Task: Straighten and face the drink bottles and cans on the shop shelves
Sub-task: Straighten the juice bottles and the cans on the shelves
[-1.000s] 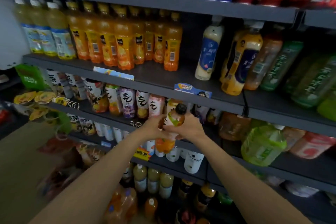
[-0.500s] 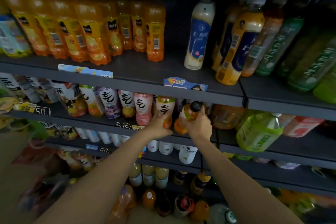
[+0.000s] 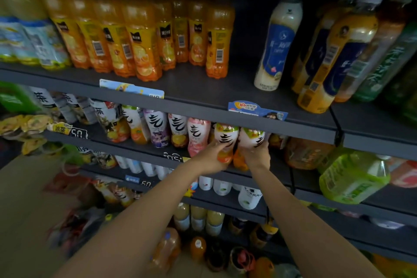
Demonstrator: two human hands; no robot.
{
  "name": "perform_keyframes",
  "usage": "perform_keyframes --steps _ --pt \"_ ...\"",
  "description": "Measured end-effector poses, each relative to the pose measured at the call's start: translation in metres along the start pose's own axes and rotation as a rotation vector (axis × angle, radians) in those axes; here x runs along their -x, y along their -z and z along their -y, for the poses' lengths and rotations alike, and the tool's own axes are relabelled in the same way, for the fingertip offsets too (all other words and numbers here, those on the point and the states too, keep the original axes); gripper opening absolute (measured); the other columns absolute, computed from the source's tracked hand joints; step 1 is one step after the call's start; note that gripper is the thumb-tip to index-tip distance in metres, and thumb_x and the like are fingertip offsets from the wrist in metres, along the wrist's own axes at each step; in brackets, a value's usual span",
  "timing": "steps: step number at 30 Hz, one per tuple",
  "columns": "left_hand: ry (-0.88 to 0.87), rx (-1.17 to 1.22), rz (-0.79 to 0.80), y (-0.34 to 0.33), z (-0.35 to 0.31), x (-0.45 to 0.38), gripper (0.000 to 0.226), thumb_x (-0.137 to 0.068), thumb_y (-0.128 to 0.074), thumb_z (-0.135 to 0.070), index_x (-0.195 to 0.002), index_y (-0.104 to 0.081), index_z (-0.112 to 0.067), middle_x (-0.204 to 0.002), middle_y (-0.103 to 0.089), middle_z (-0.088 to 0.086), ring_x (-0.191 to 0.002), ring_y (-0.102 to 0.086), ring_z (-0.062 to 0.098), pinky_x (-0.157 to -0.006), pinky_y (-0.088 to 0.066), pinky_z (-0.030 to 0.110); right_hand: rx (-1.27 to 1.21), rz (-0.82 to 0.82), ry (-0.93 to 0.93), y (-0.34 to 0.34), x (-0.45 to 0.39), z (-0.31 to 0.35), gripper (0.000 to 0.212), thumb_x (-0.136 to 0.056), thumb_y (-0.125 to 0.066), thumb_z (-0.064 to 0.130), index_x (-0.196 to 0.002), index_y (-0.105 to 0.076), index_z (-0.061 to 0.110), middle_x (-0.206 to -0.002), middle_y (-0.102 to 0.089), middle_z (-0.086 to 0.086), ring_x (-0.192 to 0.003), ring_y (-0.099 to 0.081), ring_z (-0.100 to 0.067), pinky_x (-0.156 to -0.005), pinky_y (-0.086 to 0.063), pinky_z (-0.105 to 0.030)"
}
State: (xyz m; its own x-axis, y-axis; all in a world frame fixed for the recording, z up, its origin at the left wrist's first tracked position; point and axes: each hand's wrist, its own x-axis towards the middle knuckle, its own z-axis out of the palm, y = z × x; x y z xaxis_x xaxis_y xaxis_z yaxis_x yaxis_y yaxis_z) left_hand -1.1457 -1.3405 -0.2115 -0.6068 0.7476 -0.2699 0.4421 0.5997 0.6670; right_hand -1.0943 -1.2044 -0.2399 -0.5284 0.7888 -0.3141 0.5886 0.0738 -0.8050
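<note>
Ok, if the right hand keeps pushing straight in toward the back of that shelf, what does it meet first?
The right hand grips the white-labelled bottle, which goes first; behind it the shelf is dark, so what it would meet is unclear.

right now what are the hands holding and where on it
Each grips a white-label bottle by its lower body: left hand the left bottle, right hand the right bottle.

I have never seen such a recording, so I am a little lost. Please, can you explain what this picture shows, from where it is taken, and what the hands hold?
No machine here: a person wears a camera on the head, looking forward and down at shop shelves. The left hand grips a white-labelled orange bottle; the right hand grips the same kind of bottle beside it, both on the middle shelf. Orange juice bottles stand on the shelf above.
</note>
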Motion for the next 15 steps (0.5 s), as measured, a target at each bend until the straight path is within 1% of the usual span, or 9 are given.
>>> perform_keyframes --steps 2,4,6,8,10,11,12,13,15 --pt "0.011 -0.032 0.013 0.002 0.000 0.004 0.074 -0.089 -0.060 -0.017 -0.149 -0.017 -0.023 -0.158 -0.007 0.002 -0.142 -0.020 0.022 -0.111 -0.030 0.033 -0.012 0.020 -0.031 0.001 0.003 -0.001 0.069 -0.086 -0.061 0.024 -0.142 -0.024 0.007 -0.137 -0.045 -0.018 -0.123 -0.046 -0.036 -0.100 -0.041 -0.044" --pt "-0.008 -0.047 0.009 0.004 -0.004 0.010 0.074 -0.089 -0.059 -0.017 -0.149 -0.015 -0.021 -0.157 -0.011 0.003 -0.142 -0.020 0.022 -0.113 -0.027 0.034 -0.033 0.051 -0.074 0.005 0.009 0.000 0.064 -0.088 -0.059 0.021 -0.141 -0.026 0.005 -0.134 -0.047 -0.019 -0.120 -0.048 -0.036 -0.095 -0.042 -0.040" --pt "-0.044 -0.041 -0.013 0.004 -0.009 0.017 0.073 -0.089 -0.057 -0.014 -0.149 -0.016 -0.021 -0.156 -0.018 0.005 -0.140 -0.026 0.022 -0.111 -0.031 0.033 -0.031 0.069 -0.085 0.009 0.017 -0.002 0.057 -0.087 -0.059 0.025 -0.135 -0.037 0.003 -0.126 -0.053 -0.018 -0.109 -0.053 -0.032 -0.084 -0.043 -0.036" --pt "-0.062 -0.034 -0.043 0.003 -0.014 0.024 0.069 -0.090 -0.055 -0.011 -0.148 -0.020 -0.019 -0.149 -0.031 0.010 -0.132 -0.039 0.027 -0.102 -0.039 0.032 -0.010 0.110 -0.065 0.013 0.027 -0.009 0.042 -0.086 -0.060 0.025 -0.120 -0.051 0.002 -0.107 -0.057 -0.012 -0.096 -0.054 -0.028 -0.075 -0.043 -0.033" --pt "-0.041 -0.029 -0.073 -0.001 -0.015 0.033 0.060 -0.091 -0.053 -0.010 -0.145 -0.029 -0.019 -0.136 -0.047 0.011 -0.117 -0.052 0.031 -0.084 -0.044 0.030 0.012 0.147 -0.052 0.017 0.040 -0.018 0.020 -0.085 -0.058 0.020 -0.098 -0.060 0.004 -0.088 -0.058 -0.009 -0.088 -0.057 -0.028 -0.073 -0.045 -0.035" --pt "-0.040 -0.038 -0.085 -0.004 -0.015 0.038 0.051 -0.091 -0.052 -0.010 -0.139 -0.039 -0.019 -0.128 -0.052 0.011 -0.112 -0.055 0.031 -0.080 -0.044 0.029 0.037 0.158 -0.049 0.019 0.045 -0.024 0.014 -0.086 -0.057 0.019 -0.087 -0.060 0.006 -0.080 -0.057 -0.009 -0.083 -0.056 -0.027 -0.071 -0.045 -0.034" --pt "-0.043 -0.061 -0.091 -0.008 -0.015 0.043 0.039 -0.091 -0.051 -0.010 -0.129 -0.049 -0.017 -0.120 -0.056 0.010 -0.110 -0.056 0.032 -0.081 -0.046 0.029 0.053 0.160 -0.053 0.022 0.051 -0.030 0.012 -0.087 -0.056 0.017 -0.083 -0.060 0.007 -0.077 -0.056 -0.009 -0.079 -0.055 -0.026 -0.071 -0.047 -0.034" --pt "-0.045 -0.087 -0.097 -0.013 -0.014 0.047 0.028 -0.091 -0.050 -0.010 -0.117 -0.057 -0.015 -0.114 -0.060 0.011 -0.109 -0.057 0.031 -0.085 -0.047 0.031 0.067 0.151 -0.060 0.026 0.057 -0.036 0.012 -0.089 -0.054 0.015 -0.085 -0.062 0.007 -0.077 -0.057 -0.010 -0.078 -0.055 -0.025 -0.074 -0.050 -0.034" --pt "-0.024 -0.112 -0.094 -0.023 -0.014 0.055 0.024 -0.091 -0.051 -0.011 -0.111 -0.065 -0.011 -0.115 -0.064 0.009 -0.110 -0.057 0.027 -0.090 -0.047 0.031 0.074 0.114 -0.079 0.039 0.068 -0.052 0.015 -0.091 -0.052 0.012 -0.089 -0.065 0.005 -0.075 -0.056 -0.010 -0.076 -0.054 -0.025 -0.081 -0.053 -0.038"
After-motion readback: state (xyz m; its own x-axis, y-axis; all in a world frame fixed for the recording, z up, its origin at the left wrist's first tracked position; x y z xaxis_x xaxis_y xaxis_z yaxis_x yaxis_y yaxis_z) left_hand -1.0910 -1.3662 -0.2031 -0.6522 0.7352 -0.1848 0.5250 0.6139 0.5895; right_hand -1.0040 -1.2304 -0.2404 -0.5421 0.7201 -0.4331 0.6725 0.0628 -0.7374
